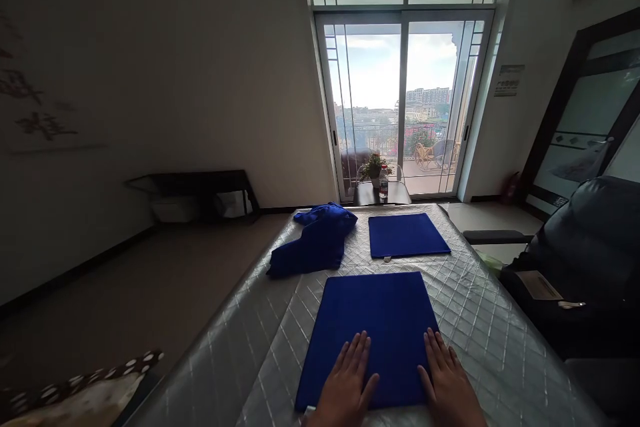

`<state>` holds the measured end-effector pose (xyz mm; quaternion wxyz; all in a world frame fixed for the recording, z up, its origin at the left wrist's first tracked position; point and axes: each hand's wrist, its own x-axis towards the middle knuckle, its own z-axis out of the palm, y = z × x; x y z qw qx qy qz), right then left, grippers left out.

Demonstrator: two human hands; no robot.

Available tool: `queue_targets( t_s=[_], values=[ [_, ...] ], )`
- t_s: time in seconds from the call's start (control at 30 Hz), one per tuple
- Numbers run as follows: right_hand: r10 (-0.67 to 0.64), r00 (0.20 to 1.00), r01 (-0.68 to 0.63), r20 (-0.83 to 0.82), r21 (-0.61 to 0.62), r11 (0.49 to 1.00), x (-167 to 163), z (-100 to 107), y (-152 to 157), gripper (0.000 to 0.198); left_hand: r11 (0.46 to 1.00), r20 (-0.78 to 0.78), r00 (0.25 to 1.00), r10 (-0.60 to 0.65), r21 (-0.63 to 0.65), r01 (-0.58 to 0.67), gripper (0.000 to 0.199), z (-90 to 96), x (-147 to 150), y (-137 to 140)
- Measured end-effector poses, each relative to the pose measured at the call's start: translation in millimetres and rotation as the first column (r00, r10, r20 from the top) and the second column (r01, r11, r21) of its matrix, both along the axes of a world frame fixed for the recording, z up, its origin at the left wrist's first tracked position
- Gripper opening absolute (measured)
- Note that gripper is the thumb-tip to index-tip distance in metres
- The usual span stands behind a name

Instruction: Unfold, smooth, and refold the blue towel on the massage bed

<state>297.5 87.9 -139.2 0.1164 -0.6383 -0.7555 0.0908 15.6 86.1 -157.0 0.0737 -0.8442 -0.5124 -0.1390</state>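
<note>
A flat blue square point(377, 313), which looks like a thin seat cushion or its cover, lies close in front of me on a silver quilted surface point(240, 353). My left hand point(350, 377) rests palm down on its near left part, fingers stretched out. At its near right edge lies my right hand point(447, 373), also flat with fingers extended and thumb apart. Farther off sits a second blue square point(407, 235), with a small white tag on its near edge. To its left is a crumpled heap of blue cloth point(320, 240).
Past the far edge, a small dark table point(367, 195) holds a potted plant point(376, 167) and a bottle point(383, 181) before glass sliding doors. A dark armchair point(575, 260) stands at right. A low dark stand point(200, 193) is by the left wall.
</note>
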Motion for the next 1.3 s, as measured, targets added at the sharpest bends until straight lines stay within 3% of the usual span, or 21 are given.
queue_targets(
  t_s=[0.1, 0.2, 0.4, 0.6, 0.7, 0.8, 0.93, 1.03, 1.17, 1.3],
  values=[
    [0.003, 1.000, -0.003, -0.003, -0.017, 1.000, 0.3, 0.8, -0.8, 0.068, 0.991, 0.000, 0.991, 0.136, 0.002, -0.136, 0.068, -11.3, -37.3, -12.8],
    [-0.001, 1.000, 0.001, 0.005, -0.016, 1.000, -0.2, 2.7, -1.1, 0.069, 0.978, 0.015, 0.978, 0.209, -0.023, -0.209, 0.066, -14.8, -56.0, -26.2],
    [-0.017, 0.998, 0.016, 0.062, 0.010, 1.000, -3.6, 7.6, -7.9, 0.067, 0.974, 0.048, 0.973, 0.225, -0.031, -0.224, 0.066, -13.0, -55.1, -35.0],
    [0.020, 0.999, -0.022, 0.045, 0.035, 0.999, 4.2, -7.9, -18.3, 0.066, 0.979, 0.055, 0.977, 0.204, 0.008, -0.204, 0.075, -24.9, -59.4, -28.2],
    [0.020, 0.999, -0.020, 0.031, 0.002, 1.000, 6.7, -16.4, -20.5, 0.068, 0.991, 0.037, 0.990, 0.133, -0.006, -0.133, 0.075, -15.7, -40.9, -26.3],
    [0.005, 1.000, -0.006, 0.027, 0.023, 1.000, 4.0, -19.9, -21.6, 0.067, 0.998, 0.050, 0.999, -0.007, -0.060, 0.010, 0.075, 5.0, 1.7, -21.9],
    [-0.005, 0.999, 0.004, 0.036, 0.022, 1.000, 1.4, -20.2, -21.6, 0.065, 0.966, 0.105, 0.969, -0.223, -0.111, 0.234, 0.077, 29.4, 67.1, -4.6],
    [0.023, 0.999, -0.022, 0.041, -0.030, 0.999, 5.4, -21.2, -20.2, 0.063, 0.948, 0.125, 0.955, -0.270, -0.140, 0.286, 0.072, 35.8, 98.0, 11.0],
    [0.053, 0.998, -0.052, 0.023, -0.051, 0.997, 12.3, -24.6, -17.7, 0.062, 0.950, 0.133, 0.958, -0.252, -0.153, 0.271, 0.068, 32.7, 102.8, 17.4],
    [0.053, 0.999, -0.054, -0.006, -0.026, 0.998, 14.0, -26.7, -16.4, 0.067, 0.972, 0.115, 0.976, -0.183, -0.131, 0.197, 0.071, 23.8, 70.7, 8.3]
  ],
)
